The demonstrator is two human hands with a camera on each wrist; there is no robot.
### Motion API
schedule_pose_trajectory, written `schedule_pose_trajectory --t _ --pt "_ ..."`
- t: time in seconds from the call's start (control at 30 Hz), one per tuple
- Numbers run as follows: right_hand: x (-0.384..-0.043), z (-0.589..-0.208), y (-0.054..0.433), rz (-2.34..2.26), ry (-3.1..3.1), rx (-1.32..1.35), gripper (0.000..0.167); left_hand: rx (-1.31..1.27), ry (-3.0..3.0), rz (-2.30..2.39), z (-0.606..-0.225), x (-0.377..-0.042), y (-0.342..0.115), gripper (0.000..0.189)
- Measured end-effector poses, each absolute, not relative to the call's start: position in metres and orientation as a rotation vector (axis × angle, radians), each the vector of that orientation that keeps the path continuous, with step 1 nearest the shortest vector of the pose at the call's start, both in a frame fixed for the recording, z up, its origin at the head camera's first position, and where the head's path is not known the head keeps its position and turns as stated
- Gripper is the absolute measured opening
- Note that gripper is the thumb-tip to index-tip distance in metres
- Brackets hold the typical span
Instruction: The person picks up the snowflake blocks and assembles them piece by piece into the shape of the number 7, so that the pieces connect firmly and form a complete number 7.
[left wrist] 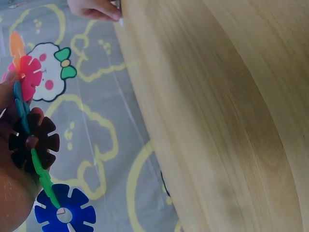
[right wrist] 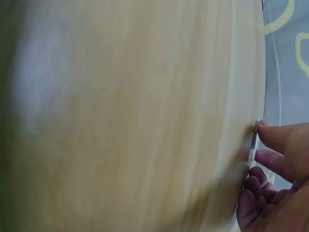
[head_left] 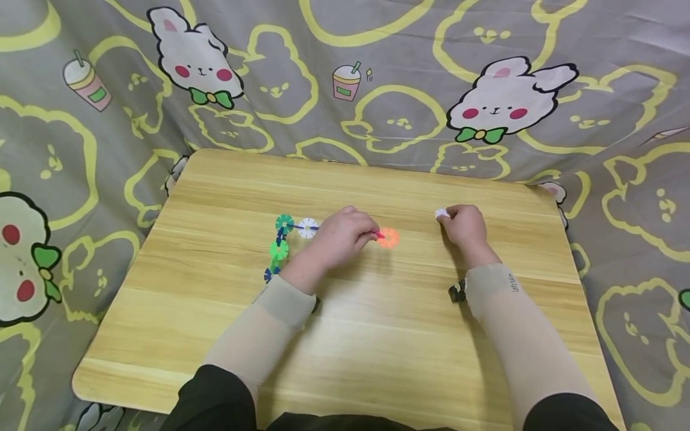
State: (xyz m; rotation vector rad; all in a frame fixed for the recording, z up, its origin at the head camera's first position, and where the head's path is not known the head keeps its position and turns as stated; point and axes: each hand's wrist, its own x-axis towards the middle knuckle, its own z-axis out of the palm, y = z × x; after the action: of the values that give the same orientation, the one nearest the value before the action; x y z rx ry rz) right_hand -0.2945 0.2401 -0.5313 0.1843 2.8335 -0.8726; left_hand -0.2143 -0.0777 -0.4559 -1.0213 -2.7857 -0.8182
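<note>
A chain of slotted plastic discs, snowflake building pieces, hangs from my left hand (head_left: 345,234). Its thumb and fingers pinch the chain near a pink disc (left wrist: 32,77), with an orange disc (head_left: 389,238) at the free end. Past the hand the chain runs through a dark disc (left wrist: 35,143), a blue disc (left wrist: 65,211) and a white disc (head_left: 308,228). From a teal disc (head_left: 284,224) it bends towards me through a light green disc (head_left: 278,250). Between thumb and finger, my right hand (head_left: 468,226) pinches a single white snowflake disc (head_left: 442,214) close to the tabletop.
The wooden table (head_left: 377,347) has rounded corners. Behind it and at both sides hangs a grey curtain (head_left: 399,66) printed with rabbits and yellow outlines. A black strap piece (head_left: 457,291) sits at the right wrist.
</note>
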Motion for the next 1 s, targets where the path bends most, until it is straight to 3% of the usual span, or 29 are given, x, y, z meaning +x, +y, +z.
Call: schedule_pose_trajectory --t 0.3,0.6,1.0 --pt "-0.291 -0.53 0.24 -0.877 2.862 0.198 0.036 -1.019 -2.8 -0.823 -0.458 -0.214 -0.076 0.014" --pt "-0.283 -0.519 0.227 -1.019 2.9 0.096 0.016 -0.984 -2.814 -0.84 -0.456 -0.214 -0.077 0.015" --pt "-0.256 -0.494 0.206 -1.408 2.755 -0.001 0.02 -0.892 -2.823 -0.831 -0.456 -0.217 -0.079 0.015"
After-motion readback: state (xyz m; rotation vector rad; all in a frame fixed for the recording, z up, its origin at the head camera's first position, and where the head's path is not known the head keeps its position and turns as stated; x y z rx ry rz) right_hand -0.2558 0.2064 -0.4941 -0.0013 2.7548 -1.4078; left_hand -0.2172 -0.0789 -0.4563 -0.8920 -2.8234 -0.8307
